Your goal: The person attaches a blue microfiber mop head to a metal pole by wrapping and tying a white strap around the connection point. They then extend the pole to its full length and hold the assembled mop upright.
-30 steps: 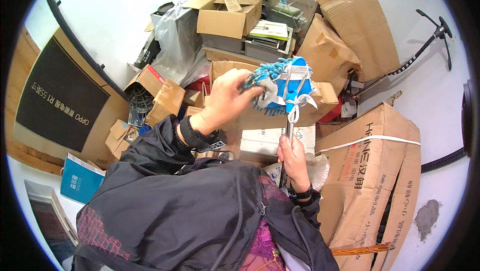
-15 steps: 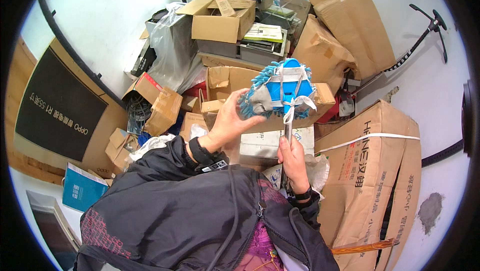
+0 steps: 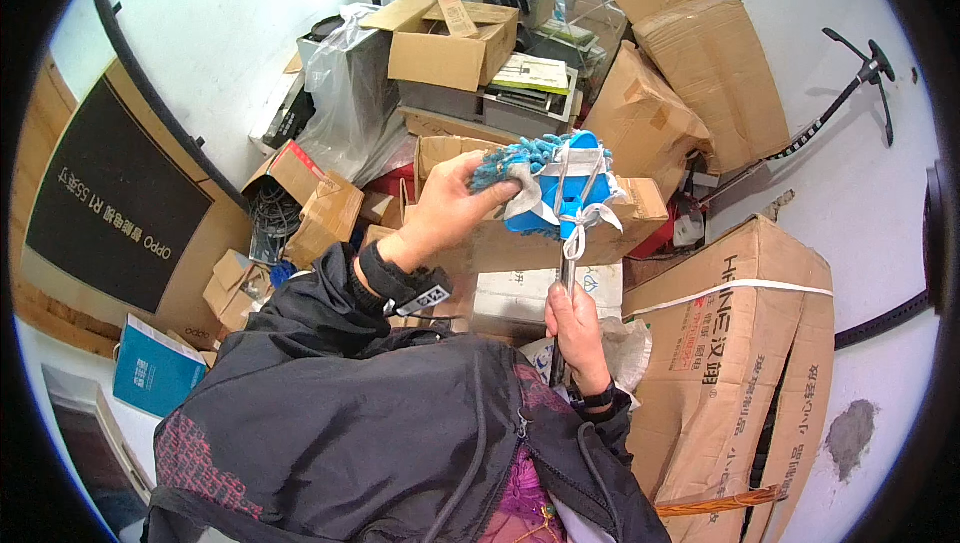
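A mop is held up before me, its head raised. Its blue plastic plate [image 3: 577, 179] is bound with white cloth strips [image 3: 592, 215] knotted around the neck of the metal pole [image 3: 567, 273]. My right hand [image 3: 577, 328] is closed around that pole below the knot. My left hand [image 3: 455, 201] pinches the blue chenille mop cover [image 3: 530, 158] between thumb and fingers at the left side of the plate. The cover's grey fabric edge is pulled out from the plate there. The far side of the mop head is hidden.
Beyond the mop stand cardboard boxes, an open carton [image 3: 440, 55] on grey bins among them. A tall carton [image 3: 735, 343] with a white strap stands close on my right. A white box [image 3: 500, 298] lies below the mop. A large flat carton [image 3: 120, 213] leans at left.
My left hand has drawn the mop cover's left side away from the plate, toward the left, baring more of the blue plastic. The right hand has shifted slightly down and left with the pole.
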`<state>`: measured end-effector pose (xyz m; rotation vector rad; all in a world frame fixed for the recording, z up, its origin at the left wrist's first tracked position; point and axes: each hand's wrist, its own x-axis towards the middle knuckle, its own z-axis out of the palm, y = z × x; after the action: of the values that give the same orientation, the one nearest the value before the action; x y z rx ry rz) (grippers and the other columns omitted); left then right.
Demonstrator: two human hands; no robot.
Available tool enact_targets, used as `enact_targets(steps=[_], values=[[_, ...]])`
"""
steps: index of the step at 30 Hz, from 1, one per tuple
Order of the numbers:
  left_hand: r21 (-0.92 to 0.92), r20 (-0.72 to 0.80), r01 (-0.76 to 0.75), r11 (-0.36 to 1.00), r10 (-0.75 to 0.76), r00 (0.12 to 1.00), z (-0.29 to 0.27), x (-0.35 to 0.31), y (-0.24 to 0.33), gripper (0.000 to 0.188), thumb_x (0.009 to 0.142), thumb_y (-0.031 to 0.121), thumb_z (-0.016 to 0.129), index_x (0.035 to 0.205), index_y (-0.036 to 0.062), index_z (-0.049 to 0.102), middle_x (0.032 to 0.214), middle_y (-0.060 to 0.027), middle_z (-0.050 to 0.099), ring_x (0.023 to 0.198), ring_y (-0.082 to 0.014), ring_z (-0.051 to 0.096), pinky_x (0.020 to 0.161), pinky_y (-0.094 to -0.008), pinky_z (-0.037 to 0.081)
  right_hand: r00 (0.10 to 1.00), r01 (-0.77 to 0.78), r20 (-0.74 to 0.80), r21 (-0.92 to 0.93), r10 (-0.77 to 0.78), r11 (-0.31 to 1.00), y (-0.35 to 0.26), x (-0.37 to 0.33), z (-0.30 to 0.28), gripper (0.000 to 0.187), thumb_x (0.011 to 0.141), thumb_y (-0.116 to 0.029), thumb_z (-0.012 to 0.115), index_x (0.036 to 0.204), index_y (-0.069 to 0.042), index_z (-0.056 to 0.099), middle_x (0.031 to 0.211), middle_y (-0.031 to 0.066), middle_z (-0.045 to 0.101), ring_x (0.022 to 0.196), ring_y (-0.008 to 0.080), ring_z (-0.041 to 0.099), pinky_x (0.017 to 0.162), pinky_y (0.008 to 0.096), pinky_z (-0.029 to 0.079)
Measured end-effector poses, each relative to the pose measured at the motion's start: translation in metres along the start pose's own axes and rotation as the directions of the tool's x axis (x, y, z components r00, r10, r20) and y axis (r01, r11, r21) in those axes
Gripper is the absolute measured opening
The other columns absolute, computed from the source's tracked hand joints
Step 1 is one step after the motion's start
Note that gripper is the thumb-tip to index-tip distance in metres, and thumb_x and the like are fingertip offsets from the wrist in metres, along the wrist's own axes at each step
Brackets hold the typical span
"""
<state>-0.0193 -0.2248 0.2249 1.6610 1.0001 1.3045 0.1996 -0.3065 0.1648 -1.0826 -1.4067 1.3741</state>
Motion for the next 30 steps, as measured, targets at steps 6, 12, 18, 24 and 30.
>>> enact_targets(steps=[6, 12, 18, 24, 30], values=[[0.223, 0.042, -0.192, 0.956, 0.187, 0.981, 0.000, 0.000, 0.015, 0.066, 0.069, 0.014, 0.066, 0.129, 0.0022, 0.042, 0.125, -0.0170, 0.046, 0.117, -0.0281, 0.046, 0.099, -0.0367, 0.037, 0.994, 0.013, -0.107, -0.117, -0.026, 0.993, -0.002, -0.001, 0.001, 0.030, 0.096, -0.029, 0.049, 0.078, -0.005, 0.047, 0.054, -0.0030, 0.045, 0.048, 0.0049, 0.042, 0.045, 0.0230, 0.034], [0.723, 0.063, -0.455, 0.521, 0.606, 0.793, 0.014, -0.010, 0.041, 0.057, 0.066, 0.018, 0.074, 0.118, 0.0102, 0.053, 0.128, -0.0144, 0.045, 0.120, -0.0348, 0.042, 0.102, -0.0447, 0.032, 0.989, 0.063, -0.119, -0.155, -0.082, 0.986, -0.001, -0.001, 0.004, 0.029, 0.096, -0.029, 0.049, 0.080, -0.005, 0.047, 0.054, -0.0025, 0.045, 0.048, 0.0052, 0.042, 0.045, 0.0228, 0.034], [0.857, 0.220, -0.431, 0.281, 0.556, 0.801, 0.021, 0.001, 0.041, 0.044, 0.058, 0.021, 0.078, 0.100, 0.0196, 0.064, 0.132, -0.0099, 0.046, 0.128, -0.0346, 0.035, 0.106, -0.0517, 0.022, 0.984, 0.082, -0.126, -0.291, -0.123, 0.953, 0.002, -0.001, 0.004, 0.030, 0.096, -0.030, 0.049, 0.081, -0.004, 0.047, 0.054, -0.0010, 0.046, 0.047, 0.0063, 0.043, 0.044, 0.0238, 0.035], [0.694, 0.390, -0.625, 0.358, 0.543, 0.743, 0.031, 0.013, 0.061, 0.031, 0.063, 0.019, 0.075, 0.092, 0.0172, 0.067, 0.130, -0.0089, 0.047, 0.131, -0.0330, 0.033, 0.108, -0.0516, 0.018, 0.980, 0.028, -0.177, -0.320, -0.089, 0.947, 0.002, -0.004, 0.009, 0.030, 0.092, -0.030, 0.054, 0.084, -0.001, 0.051, 0.058, 0.0150, 0.048, 0.052, 0.0260, 0.049, 0.052, 0.0382, 0.040], [0.758, 0.539, -0.635, 0.151, 0.404, 0.739, 0.072, 0.031, 0.062, 0.019, 0.063, 0.019, 0.070, 0.079, 0.0093, 0.067, 0.126, -0.0103, 0.049, 0.133, -0.0317, 0.028, 0.108, -0.0583, 0.014, 0.967, 0.040, -0.205, -0.465, -0.152, 0.884, 0.000, -0.003, 0.012, 0.029, 0.090, -0.028, 0.054, 0.087, 0.001, 0.053, 0.066, 0.0236, 0.055, 0.065, 0.0440, 0.056, 0.056, 0.0464, 0.042]])
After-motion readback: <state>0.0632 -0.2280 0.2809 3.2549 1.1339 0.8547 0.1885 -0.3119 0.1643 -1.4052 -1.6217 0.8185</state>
